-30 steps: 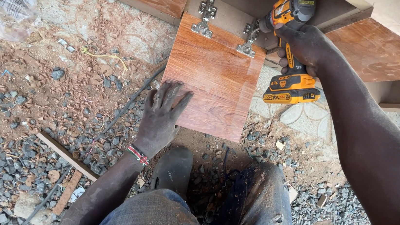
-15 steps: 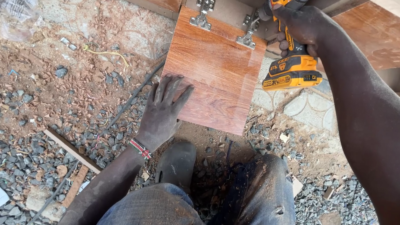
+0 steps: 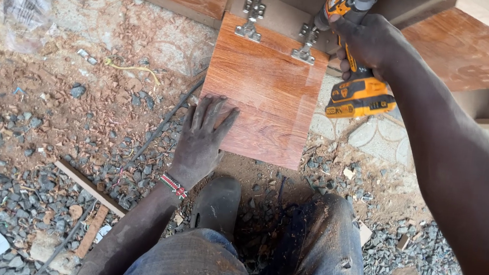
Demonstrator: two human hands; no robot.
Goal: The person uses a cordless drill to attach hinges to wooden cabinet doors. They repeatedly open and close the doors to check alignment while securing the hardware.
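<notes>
Head: gravel, wood strip, hinges nr door panel

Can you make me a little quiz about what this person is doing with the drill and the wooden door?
1. True or false: the left hand lies flat on the wooden door panel.
2. Which hand holds the orange and black cordless drill? A) left B) right C) both
3. How many metal hinges sit along the panel's top edge?

Key
1. True; its fingers are spread over the lower left corner.
2. B; the right hand wraps the drill's handle.
3. Two: the left hinge and the right hinge, with the drill's nose pointing at the right one.
</notes>
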